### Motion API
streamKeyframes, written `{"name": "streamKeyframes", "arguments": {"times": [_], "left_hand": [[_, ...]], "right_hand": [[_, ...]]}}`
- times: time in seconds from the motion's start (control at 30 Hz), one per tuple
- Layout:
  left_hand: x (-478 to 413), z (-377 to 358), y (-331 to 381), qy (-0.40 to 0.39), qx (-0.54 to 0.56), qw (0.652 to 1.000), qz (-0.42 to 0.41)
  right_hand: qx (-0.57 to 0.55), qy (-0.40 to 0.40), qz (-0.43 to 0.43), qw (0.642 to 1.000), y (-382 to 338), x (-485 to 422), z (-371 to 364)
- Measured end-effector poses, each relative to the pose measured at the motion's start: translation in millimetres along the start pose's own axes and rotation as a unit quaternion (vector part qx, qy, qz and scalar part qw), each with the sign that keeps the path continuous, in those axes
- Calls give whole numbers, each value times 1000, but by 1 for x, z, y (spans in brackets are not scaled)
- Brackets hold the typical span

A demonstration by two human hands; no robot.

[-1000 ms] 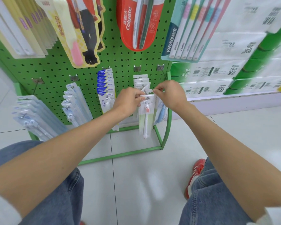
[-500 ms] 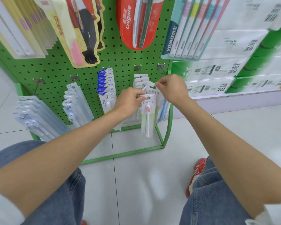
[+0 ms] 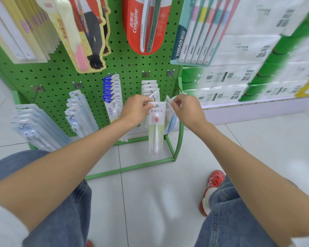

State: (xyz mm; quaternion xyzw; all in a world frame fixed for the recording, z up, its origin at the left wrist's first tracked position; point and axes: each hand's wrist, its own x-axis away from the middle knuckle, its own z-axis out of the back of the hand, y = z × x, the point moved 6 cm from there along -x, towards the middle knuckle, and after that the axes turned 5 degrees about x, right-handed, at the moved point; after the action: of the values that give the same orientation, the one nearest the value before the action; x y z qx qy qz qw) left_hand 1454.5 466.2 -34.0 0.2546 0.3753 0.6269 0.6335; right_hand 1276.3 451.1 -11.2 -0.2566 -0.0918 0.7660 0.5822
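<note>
Looking down from the head view at the lower right corner of the green pegboard [image 3: 61, 81]. Hanging there from a metal hook [image 3: 157, 104]: the toothbrush pack [image 3: 156, 129], white card above and pale green below, with a red-headed brush upright inside and its bottom end dropping past the board's lower edge to the green floor frame [image 3: 175, 139]. Pinched at its top left corner by the left hand [image 3: 136, 109], fingers curled in on the card (hook tip showing through the card's hole). Pinched in the right hand [image 3: 187, 109], just beside it toward the board's right edge: the top of a pale blue pack [image 3: 172, 123], fingers curled round it. Hands close together but not touching, with the top of the white card between them.

Hanging along the same lower row, to the left: FROG packs [image 3: 112, 90], then clear blister packs [image 3: 78, 113] and more of them at the lower left corner. Up at the top edge, a red Colgate pack [image 3: 144, 27]. Stacked beyond the right edge, white tissue packs [image 3: 239, 77], partly blurred. Down on the white tiled floor [image 3: 150, 202], a red shoe [image 3: 212, 186] under blue jeans.
</note>
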Motion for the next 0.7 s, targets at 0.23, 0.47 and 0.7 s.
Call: {"name": "streamKeyframes", "arguments": {"times": [0.23,0.47,0.7], "left_hand": [[3,-1,0,8,25,1000,7],[3,-2,1,2,29,1000,6],[8,-3,6,3,29,1000,5]], "right_hand": [[-18,13,-32,999,8,21,-7],[15,-3,-70,997,16,30,-13],[34,-21,-58,998,16,35,-6]]}}
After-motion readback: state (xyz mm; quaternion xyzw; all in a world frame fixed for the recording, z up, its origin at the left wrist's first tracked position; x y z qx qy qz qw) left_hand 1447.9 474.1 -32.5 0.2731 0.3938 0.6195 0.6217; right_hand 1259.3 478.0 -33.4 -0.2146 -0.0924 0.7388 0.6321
